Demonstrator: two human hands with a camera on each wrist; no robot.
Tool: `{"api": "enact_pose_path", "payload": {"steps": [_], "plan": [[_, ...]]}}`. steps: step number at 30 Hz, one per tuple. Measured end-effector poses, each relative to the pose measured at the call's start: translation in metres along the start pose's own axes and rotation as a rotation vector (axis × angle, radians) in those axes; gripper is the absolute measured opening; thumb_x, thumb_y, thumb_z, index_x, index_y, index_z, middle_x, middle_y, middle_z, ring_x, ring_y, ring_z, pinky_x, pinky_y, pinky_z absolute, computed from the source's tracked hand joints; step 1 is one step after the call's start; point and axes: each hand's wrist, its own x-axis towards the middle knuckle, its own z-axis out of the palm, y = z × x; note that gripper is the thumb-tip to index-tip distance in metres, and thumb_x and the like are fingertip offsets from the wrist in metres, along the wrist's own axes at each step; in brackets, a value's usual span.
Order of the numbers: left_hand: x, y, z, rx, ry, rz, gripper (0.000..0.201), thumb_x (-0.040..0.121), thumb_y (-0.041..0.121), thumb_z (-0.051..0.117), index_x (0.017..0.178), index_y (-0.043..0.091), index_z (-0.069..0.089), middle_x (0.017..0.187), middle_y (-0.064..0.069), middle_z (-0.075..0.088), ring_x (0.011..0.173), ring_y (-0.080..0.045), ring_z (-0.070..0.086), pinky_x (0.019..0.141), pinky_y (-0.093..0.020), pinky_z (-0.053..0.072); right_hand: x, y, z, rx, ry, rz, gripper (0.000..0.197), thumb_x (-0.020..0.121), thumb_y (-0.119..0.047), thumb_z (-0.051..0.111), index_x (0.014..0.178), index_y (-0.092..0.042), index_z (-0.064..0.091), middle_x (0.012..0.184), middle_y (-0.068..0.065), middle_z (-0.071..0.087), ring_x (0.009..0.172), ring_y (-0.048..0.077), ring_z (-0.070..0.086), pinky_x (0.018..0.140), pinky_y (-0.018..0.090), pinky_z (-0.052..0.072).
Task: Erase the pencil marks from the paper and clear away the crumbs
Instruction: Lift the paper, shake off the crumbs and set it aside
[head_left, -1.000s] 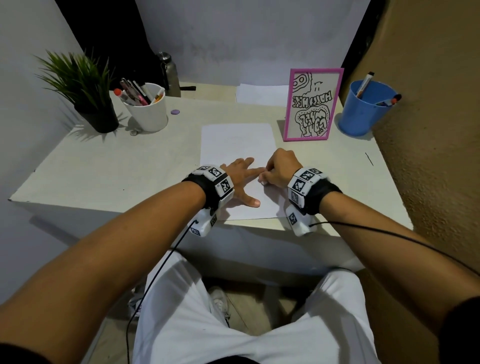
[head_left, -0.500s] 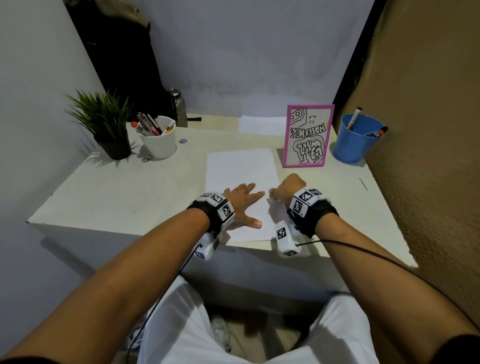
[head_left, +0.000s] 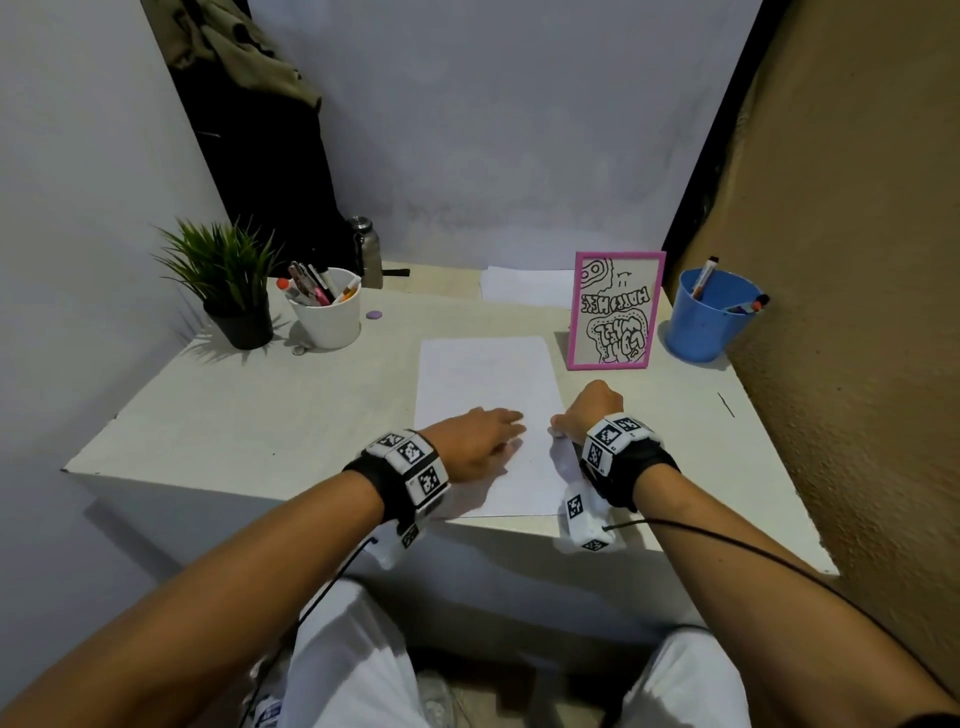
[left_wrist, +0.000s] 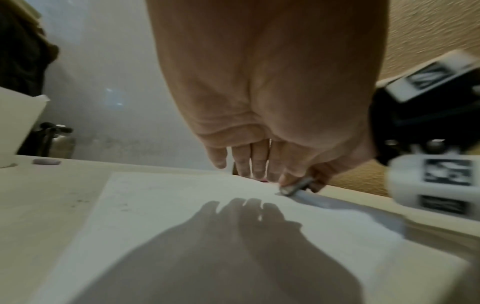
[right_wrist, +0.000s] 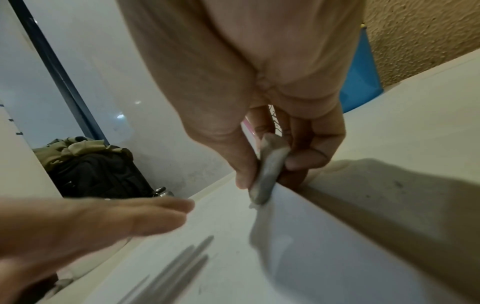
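A white sheet of paper (head_left: 483, 384) lies on the desk (head_left: 260, 426), reaching its front edge. My left hand (head_left: 511, 431) is on the sheet's lower middle with straight fingers (left_wrist: 249, 162) together; the palm is raised above the paper (left_wrist: 168, 205). My right hand (head_left: 558, 428) pinches a small grey-white eraser (right_wrist: 270, 170) between thumb and fingers. The eraser's (left_wrist: 296, 186) tip touches the paper (right_wrist: 259, 267) at its right edge. Faint grey streaks (right_wrist: 179, 265) show near my left hand (right_wrist: 116, 218); I cannot tell marks from shadow. No crumbs are discernible.
A pink-framed drawing (head_left: 615, 312) stands just behind my right hand, a blue cup (head_left: 706, 317) with markers beside it. At back left are a potted plant (head_left: 239, 312), a white pen cup (head_left: 327, 317), a purple disc (head_left: 374, 314) and a metal bottle (head_left: 369, 260). A rough brown wall (head_left: 857, 312) bounds the right.
My head has tilted up, showing more wall. The right hand with the eraser has moved right, away from the left fingers, to the paper's right edge. The left fingers have drawn together.
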Motion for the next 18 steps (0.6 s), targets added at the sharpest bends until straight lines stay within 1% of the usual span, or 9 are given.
{"api": "enact_pose_path", "payload": {"steps": [2,4,5,7,9,11,13,16,18], "plan": [[-0.012,0.016,0.007,0.008,-0.094,0.114,0.056,0.104,0.040,0.031,0.152,0.012,0.027,0.162,-0.008,0.015,0.149,-0.023,0.015,0.121,-0.045,0.010,0.001,0.000,0.001,0.031,0.000,-0.001,0.034,0.074,-0.019,0.081,0.095,0.005,0.069,0.097,0.018,0.072,0.079,0.029,0.063,0.062,0.027,0.047],[-0.020,0.027,0.016,0.043,-0.240,0.126,0.068,0.101,0.053,0.027,0.156,0.019,0.006,0.164,-0.001,-0.004,0.149,-0.015,-0.006,0.118,-0.040,-0.005,0.001,-0.001,0.002,0.059,0.009,-0.008,0.034,0.077,-0.020,0.079,0.097,0.006,0.069,0.099,0.019,0.072,0.086,0.031,0.066,0.064,0.027,0.047],[-0.023,0.026,0.021,0.047,-0.291,0.087,0.072,0.099,0.058,0.024,0.156,0.022,-0.001,0.163,0.001,-0.010,0.148,-0.014,-0.012,0.118,-0.041,-0.008,0.001,-0.001,0.002,0.068,0.009,-0.010,0.033,0.078,-0.020,0.078,0.098,0.006,0.070,0.099,0.019,0.073,0.088,0.031,0.067,0.065,0.027,0.047],[-0.028,0.012,0.029,0.036,-0.324,-0.053,0.079,0.095,0.066,0.020,0.155,0.023,-0.009,0.161,0.002,-0.017,0.149,-0.017,-0.015,0.120,-0.045,-0.007,-0.001,-0.002,0.002,0.069,-0.013,-0.015,0.034,0.079,-0.021,0.078,0.097,0.007,0.070,0.099,0.020,0.073,0.087,0.030,0.068,0.062,0.026,0.046],[-0.033,-0.007,0.029,0.056,-0.305,-0.223,0.089,0.091,0.073,0.017,0.154,0.017,-0.012,0.161,-0.002,-0.020,0.149,-0.021,-0.014,0.120,-0.046,-0.005,-0.004,-0.001,0.002,0.065,-0.035,-0.016,0.035,0.076,-0.021,0.080,0.096,0.007,0.071,0.097,0.019,0.074,0.082,0.028,0.068,0.058,0.025,0.046],[-0.038,-0.014,0.024,0.139,-0.269,-0.319,0.095,0.089,0.075,0.015,0.154,0.010,-0.010,0.161,-0.009,-0.017,0.149,-0.025,-0.012,0.121,-0.045,-0.004,-0.004,0.000,0.004,0.072,-0.032,-0.022,0.032,0.075,-0.019,0.081,0.092,0.007,0.072,0.094,0.018,0.074,0.083,0.027,0.069,0.063,0.027,0.052],[-0.038,0.002,0.020,0.201,-0.214,-0.252,0.091,0.092,0.071,0.016,0.155,0.009,-0.007,0.161,-0.011,-0.015,0.149,-0.026,-0.012,0.121,-0.045,-0.004,-0.003,0.002,0.007,0.101,-0.017,-0.049,0.025,0.077,-0.017,0.079,0.084,0.006,0.071,0.091,0.017,0.075,0.084,0.028,0.070,0.069,0.030,0.055],[-0.033,0.036,0.024,0.046,-0.256,-0.017,0.079,0.096,0.065,0.017,0.155,0.019,-0.008,0.161,-0.004,-0.015,0.148,-0.020,-0.014,0.118,-0.044,-0.008,-0.005,0.000,0.010,0.137,0.016,-0.124,0.021,0.080,-0.019,0.077,0.079,0.001,0.070,0.091,0.016,0.075,0.086,0.028,0.069,0.068,0.028,0.049],[-0.027,0.035,0.031,-0.039,-0.297,-0.037,0.078,0.096,0.066,0.017,0.155,0.024,-0.010,0.161,0.000,-0.017,0.148,-0.019,-0.015,0.118,-0.046,-0.008,-0.005,-0.003,0.010,0.124,0.048,-0.187,0.022,0.080,-0.021,0.078,0.080,0.000,0.071,0.090,0.014,0.074,0.086,0.028,0.069,0.072,0.029,0.051]]}}
